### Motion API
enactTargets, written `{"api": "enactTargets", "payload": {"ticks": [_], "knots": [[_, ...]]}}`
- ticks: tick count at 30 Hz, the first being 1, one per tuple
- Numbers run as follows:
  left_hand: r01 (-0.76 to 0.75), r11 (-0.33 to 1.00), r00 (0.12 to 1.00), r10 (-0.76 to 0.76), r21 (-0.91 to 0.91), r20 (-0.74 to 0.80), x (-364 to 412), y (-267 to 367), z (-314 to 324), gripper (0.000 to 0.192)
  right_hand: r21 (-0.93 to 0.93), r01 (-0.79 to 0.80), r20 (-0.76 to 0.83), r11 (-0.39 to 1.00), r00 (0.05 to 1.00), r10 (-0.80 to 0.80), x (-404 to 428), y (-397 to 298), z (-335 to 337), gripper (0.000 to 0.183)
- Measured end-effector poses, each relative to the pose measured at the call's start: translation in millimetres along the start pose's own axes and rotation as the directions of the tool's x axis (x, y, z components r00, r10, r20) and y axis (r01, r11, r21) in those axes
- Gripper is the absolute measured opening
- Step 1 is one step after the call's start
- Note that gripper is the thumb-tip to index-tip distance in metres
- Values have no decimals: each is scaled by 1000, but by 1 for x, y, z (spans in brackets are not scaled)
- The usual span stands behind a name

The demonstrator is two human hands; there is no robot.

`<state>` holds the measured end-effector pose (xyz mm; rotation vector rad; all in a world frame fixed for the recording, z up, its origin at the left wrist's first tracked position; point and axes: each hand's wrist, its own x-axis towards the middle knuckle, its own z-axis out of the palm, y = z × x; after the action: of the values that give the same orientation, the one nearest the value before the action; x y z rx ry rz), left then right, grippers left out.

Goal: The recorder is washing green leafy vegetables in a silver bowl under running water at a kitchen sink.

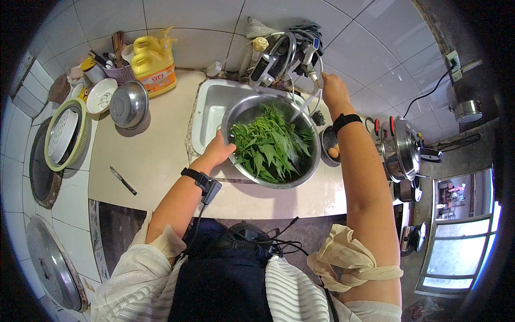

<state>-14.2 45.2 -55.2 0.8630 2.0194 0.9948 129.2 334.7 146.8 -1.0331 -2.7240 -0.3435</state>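
A large stainless steel bowl of green leafy vegetables rests over the right part of the white sink. My left hand grips the bowl's left rim, thumb on the rim and fingers hidden beneath. A stream of water runs into the bowl near its upper right side. My right hand is beside the valve of the white tap, its fingers closed at the fitting. Behind the bowl stands a second, dark and chrome faucet.
A knife lies on the counter at left. Beyond it are an upturned metal bowl, yellow detergent jugs and a green basket. Eggs sit in a dark bowl right of the steel bowl, near a lidded steamer pot.
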Motion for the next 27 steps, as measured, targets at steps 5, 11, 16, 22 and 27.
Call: {"api": "enactTargets", "payload": {"ticks": [5,11,16,22,27], "knots": [[-3,1000,1000,3,-2,-8,-2,3,0,72,-4,5,1,1000,1000,-5,0,1,1,23],[9,1000,1000,-9,-8,9,-1,1,0,74,-21,0,25,1000,1000,1,0,-1,-1,22],[4,1000,1000,-4,2,2,-3,2,-1,75,-7,-2,24,1000,1000,3,-1,-3,-3,21],[4,1000,1000,-3,22,-24,-6,5,-2,74,-36,3,31,999,1000,-2,-1,-2,-2,21],[-15,1000,1000,16,11,-19,-8,10,-3,75,-34,-1,24,999,1000,2,0,1,0,24]]}}
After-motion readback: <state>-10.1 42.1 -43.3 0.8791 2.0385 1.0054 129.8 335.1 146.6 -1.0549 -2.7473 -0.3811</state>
